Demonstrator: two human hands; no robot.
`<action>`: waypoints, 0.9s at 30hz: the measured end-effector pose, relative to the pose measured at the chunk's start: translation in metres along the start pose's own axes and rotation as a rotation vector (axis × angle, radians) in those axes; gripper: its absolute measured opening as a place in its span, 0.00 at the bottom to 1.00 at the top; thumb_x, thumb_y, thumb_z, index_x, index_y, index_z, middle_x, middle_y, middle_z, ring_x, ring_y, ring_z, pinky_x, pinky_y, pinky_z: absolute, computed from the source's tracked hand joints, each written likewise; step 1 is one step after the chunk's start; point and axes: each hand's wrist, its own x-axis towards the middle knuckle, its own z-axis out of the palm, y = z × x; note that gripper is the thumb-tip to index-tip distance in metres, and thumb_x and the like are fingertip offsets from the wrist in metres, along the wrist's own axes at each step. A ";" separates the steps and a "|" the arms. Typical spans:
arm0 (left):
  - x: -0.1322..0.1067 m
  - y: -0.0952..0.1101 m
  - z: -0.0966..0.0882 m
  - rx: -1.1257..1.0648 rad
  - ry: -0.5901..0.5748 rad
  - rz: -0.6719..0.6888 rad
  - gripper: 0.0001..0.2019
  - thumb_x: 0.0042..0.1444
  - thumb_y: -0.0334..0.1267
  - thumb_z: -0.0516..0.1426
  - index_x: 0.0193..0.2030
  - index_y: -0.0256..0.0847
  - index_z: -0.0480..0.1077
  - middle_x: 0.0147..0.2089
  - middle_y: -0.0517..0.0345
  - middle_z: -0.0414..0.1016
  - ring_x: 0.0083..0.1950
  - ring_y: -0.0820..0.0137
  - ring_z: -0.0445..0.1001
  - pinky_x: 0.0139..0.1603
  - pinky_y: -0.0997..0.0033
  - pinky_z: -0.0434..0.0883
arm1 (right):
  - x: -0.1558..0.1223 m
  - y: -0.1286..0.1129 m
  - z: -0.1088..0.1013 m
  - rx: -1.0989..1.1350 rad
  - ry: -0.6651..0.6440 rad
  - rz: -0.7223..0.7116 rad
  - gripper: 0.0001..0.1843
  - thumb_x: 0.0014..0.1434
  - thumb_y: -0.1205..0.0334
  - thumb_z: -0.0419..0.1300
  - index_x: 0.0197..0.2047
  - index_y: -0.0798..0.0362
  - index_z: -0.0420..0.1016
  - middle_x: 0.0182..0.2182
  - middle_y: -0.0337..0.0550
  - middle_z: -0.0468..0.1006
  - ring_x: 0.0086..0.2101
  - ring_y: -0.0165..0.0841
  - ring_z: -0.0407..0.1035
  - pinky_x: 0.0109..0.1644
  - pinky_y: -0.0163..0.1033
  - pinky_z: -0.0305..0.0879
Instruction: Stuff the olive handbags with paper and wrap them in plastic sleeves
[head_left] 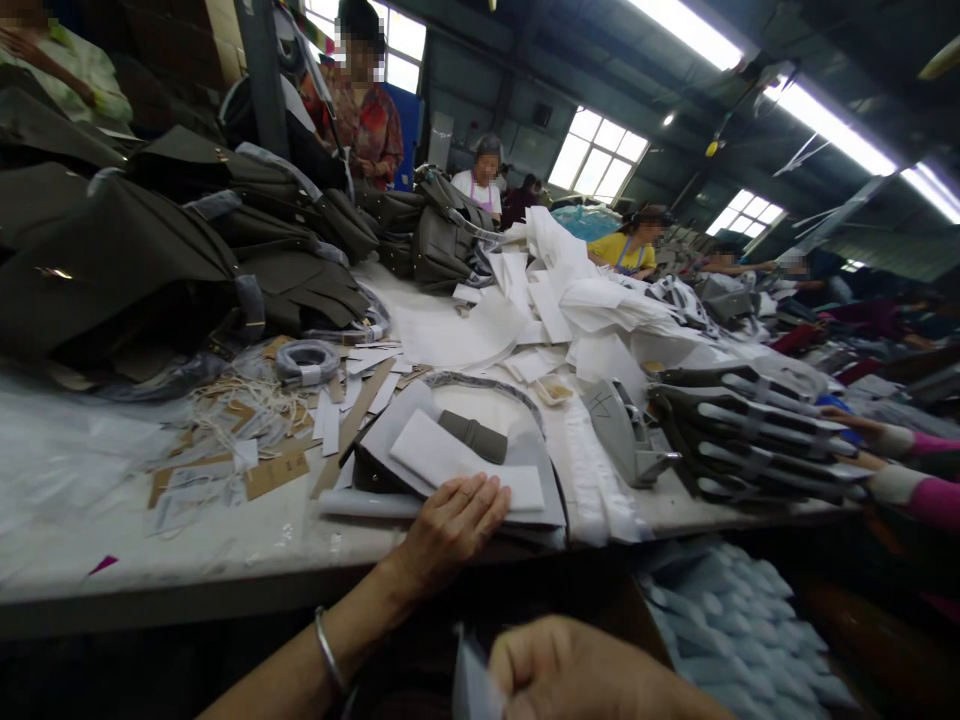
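Observation:
My left hand, a metal bangle on its wrist, lies flat with fingers stretched out on a white paper sheet that covers a dark olive bag at the table's near edge. Below the table edge, my right hand is closed in a pinch on a pale sheet of paper. The bag's strap curves behind it.
Dark olive bags are heaped at the left and back. Loose white paper, cardboard tags and a tape roll litter the table. A stack of bags stands right, touched by another person's hands in pink sleeves. Other workers sit beyond.

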 end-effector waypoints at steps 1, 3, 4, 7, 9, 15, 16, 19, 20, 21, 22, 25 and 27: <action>-0.001 0.000 0.001 -0.011 0.002 -0.006 0.17 0.69 0.30 0.45 0.59 0.35 0.69 0.56 0.48 0.76 0.58 0.64 0.72 0.57 0.63 0.69 | 0.002 -0.009 -0.001 0.030 0.025 -0.052 0.19 0.46 0.52 0.72 0.33 0.55 0.72 0.19 0.35 0.76 0.10 0.18 0.53 0.13 0.24 0.48; -0.002 0.001 0.001 -0.031 0.013 -0.008 0.16 0.70 0.31 0.46 0.58 0.35 0.69 0.55 0.47 0.76 0.58 0.64 0.72 0.57 0.62 0.69 | 0.006 -0.030 -0.008 0.041 0.150 -0.206 0.21 0.49 0.48 0.71 0.33 0.55 0.71 0.17 0.33 0.73 0.09 0.17 0.49 0.13 0.25 0.47; -0.001 0.001 0.001 -0.035 0.015 -0.007 0.16 0.70 0.31 0.46 0.57 0.35 0.70 0.55 0.47 0.76 0.57 0.64 0.73 0.57 0.62 0.69 | 0.009 -0.041 -0.014 0.008 0.255 -0.298 0.21 0.50 0.47 0.71 0.33 0.54 0.70 0.14 0.31 0.71 0.08 0.18 0.48 0.13 0.25 0.45; 0.000 0.001 0.000 -0.011 0.022 0.005 0.15 0.69 0.30 0.47 0.57 0.35 0.70 0.54 0.49 0.77 0.55 0.65 0.74 0.55 0.63 0.70 | 0.019 -0.071 -0.039 -0.154 0.601 -0.544 0.22 0.47 0.48 0.73 0.33 0.54 0.71 0.11 0.26 0.63 0.10 0.19 0.50 0.14 0.25 0.42; 0.002 0.000 -0.001 0.000 0.022 0.011 0.16 0.69 0.29 0.47 0.58 0.34 0.69 0.54 0.49 0.77 0.55 0.65 0.74 0.55 0.64 0.69 | 0.026 -0.087 -0.056 -0.194 0.727 -0.676 0.23 0.44 0.49 0.75 0.33 0.55 0.73 0.14 0.27 0.66 0.11 0.18 0.52 0.14 0.25 0.44; 0.001 -0.001 -0.002 0.014 -0.008 0.019 0.17 0.69 0.28 0.47 0.60 0.31 0.68 0.56 0.46 0.76 0.58 0.64 0.73 0.57 0.63 0.68 | 0.053 -0.120 -0.087 -0.120 0.819 -0.788 0.24 0.36 0.52 0.78 0.31 0.55 0.74 0.18 0.30 0.70 0.15 0.22 0.62 0.13 0.26 0.53; 0.001 -0.001 -0.002 0.012 -0.007 0.015 0.17 0.69 0.27 0.46 0.60 0.31 0.67 0.56 0.47 0.76 0.59 0.64 0.73 0.57 0.64 0.68 | 0.057 -0.124 -0.090 -0.112 0.826 -0.786 0.25 0.35 0.52 0.78 0.31 0.55 0.73 0.19 0.31 0.71 0.16 0.23 0.65 0.14 0.26 0.56; 0.001 0.000 -0.004 -0.003 -0.007 -0.003 0.19 0.70 0.28 0.44 0.63 0.33 0.65 0.57 0.49 0.76 0.58 0.65 0.73 0.58 0.64 0.67 | 0.067 -0.134 -0.099 -0.092 0.839 -0.771 0.24 0.36 0.55 0.77 0.32 0.54 0.72 0.22 0.32 0.73 0.19 0.26 0.71 0.16 0.27 0.64; 0.001 0.000 -0.005 -0.008 -0.016 -0.008 0.20 0.70 0.28 0.44 0.64 0.35 0.64 0.57 0.49 0.76 0.58 0.65 0.73 0.58 0.64 0.67 | 0.070 -0.136 -0.102 -0.089 0.839 -0.762 0.23 0.37 0.56 0.77 0.32 0.54 0.72 0.22 0.33 0.74 0.19 0.27 0.71 0.16 0.28 0.66; 0.002 0.000 -0.006 -0.010 -0.026 -0.013 0.20 0.70 0.29 0.44 0.65 0.36 0.63 0.57 0.50 0.75 0.58 0.65 0.73 0.58 0.64 0.68 | 0.072 -0.138 -0.104 -0.090 0.836 -0.752 0.22 0.38 0.57 0.77 0.32 0.54 0.72 0.22 0.33 0.74 0.19 0.28 0.72 0.17 0.28 0.67; 0.002 0.000 -0.006 -0.010 -0.033 -0.015 0.20 0.71 0.29 0.44 0.66 0.37 0.63 0.57 0.50 0.75 0.58 0.65 0.74 0.58 0.64 0.68 | 0.074 -0.139 -0.106 -0.092 0.833 -0.741 0.20 0.40 0.58 0.76 0.32 0.54 0.72 0.22 0.34 0.74 0.19 0.28 0.72 0.17 0.28 0.67; 0.001 0.000 -0.007 -0.001 -0.042 -0.013 0.21 0.70 0.30 0.46 0.67 0.42 0.61 0.57 0.52 0.76 0.58 0.66 0.74 0.57 0.64 0.68 | 0.080 -0.142 -0.109 -0.104 0.823 -0.712 0.17 0.43 0.61 0.74 0.32 0.55 0.72 0.22 0.35 0.75 0.20 0.28 0.73 0.17 0.28 0.69; 0.001 0.000 -0.006 0.006 -0.034 -0.015 0.21 0.70 0.31 0.48 0.67 0.46 0.61 0.56 0.53 0.76 0.57 0.66 0.74 0.57 0.65 0.68 | 0.084 -0.143 -0.111 -0.112 0.825 -0.701 0.15 0.45 0.63 0.74 0.32 0.55 0.72 0.22 0.35 0.75 0.20 0.28 0.73 0.17 0.28 0.69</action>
